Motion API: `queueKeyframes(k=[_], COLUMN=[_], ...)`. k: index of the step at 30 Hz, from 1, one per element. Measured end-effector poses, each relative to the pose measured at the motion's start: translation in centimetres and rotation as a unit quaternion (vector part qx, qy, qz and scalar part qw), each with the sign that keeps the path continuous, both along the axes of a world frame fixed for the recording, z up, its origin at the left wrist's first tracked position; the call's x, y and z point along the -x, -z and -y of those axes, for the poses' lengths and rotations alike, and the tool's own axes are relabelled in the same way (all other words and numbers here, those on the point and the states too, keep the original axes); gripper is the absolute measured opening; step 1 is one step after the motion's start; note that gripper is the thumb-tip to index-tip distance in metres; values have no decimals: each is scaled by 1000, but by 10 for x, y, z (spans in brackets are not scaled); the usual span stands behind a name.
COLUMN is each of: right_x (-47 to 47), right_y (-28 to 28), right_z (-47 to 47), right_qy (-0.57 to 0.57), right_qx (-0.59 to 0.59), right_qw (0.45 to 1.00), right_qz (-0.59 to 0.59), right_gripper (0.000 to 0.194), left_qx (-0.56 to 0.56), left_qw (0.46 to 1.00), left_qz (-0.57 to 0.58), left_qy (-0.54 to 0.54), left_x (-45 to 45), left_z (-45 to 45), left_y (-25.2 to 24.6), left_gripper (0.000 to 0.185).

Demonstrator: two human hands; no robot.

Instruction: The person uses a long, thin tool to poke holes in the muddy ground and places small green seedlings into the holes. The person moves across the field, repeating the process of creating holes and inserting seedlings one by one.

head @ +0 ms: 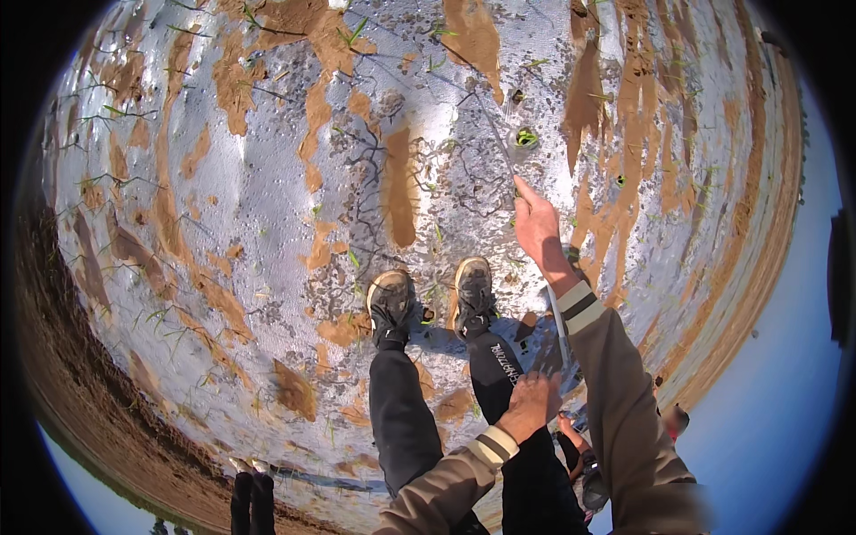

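Observation:
My right hand [538, 221] grips a thin, light rod [498, 134], with the index finger laid along it. The rod slants forward over the plastic film; behind my wrist, a pale length [558, 321] runs back towards my left hand [531, 404]. My left hand is low, beside my right leg, with its fingers partly hidden near a blurred, see-through thing; its hold is unclear. Silvery plastic mulch film [267, 180] covers the ground. Ahead of my right hand, a green seedling [526, 138] shows in a round hole in the film.
Brown soil [401, 187] lies in patches on the film. Grass shoots [353, 33] poke through. My shoes [390, 297] stand on the film. Another person's legs [252, 498] are at the lower left. More people [578, 448] are close behind my right arm. Bare soil [73, 414] borders the film at left.

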State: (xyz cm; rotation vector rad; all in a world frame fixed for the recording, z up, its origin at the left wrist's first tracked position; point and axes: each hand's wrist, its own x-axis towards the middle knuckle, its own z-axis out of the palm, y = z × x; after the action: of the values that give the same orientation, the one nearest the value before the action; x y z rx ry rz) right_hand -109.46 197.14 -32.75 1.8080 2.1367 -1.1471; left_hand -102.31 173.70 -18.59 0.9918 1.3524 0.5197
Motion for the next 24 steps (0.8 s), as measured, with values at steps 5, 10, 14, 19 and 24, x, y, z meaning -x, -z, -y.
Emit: queueKeyframes(k=[5,10,14,19,24], right_x=[8,1,-4,-30,-25], right_y=[16,13,-2,5,-4], right_z=[4,22,35,36,30], right_qy=[-39,-60,-56,-21,-26], right_qx=[-28,-23,7,31,37], right_qw=[999,998,998,999,999], right_qz=[0,-5,-4,-6,19], right_gripper=[41,40,40,40,39], left_qx=[-3,29,31,15,24], left_qw=[1000,998,998,999,999], left_qz=[6,37,19,17,17], left_qy=[-22,43,53,31,33], left_x=[2,0,-1,-7,-10], left_z=[-6,-8,-7,-7,-4], left_y=[0,5,4,3,7], left_gripper=[19,34,32,31,32])
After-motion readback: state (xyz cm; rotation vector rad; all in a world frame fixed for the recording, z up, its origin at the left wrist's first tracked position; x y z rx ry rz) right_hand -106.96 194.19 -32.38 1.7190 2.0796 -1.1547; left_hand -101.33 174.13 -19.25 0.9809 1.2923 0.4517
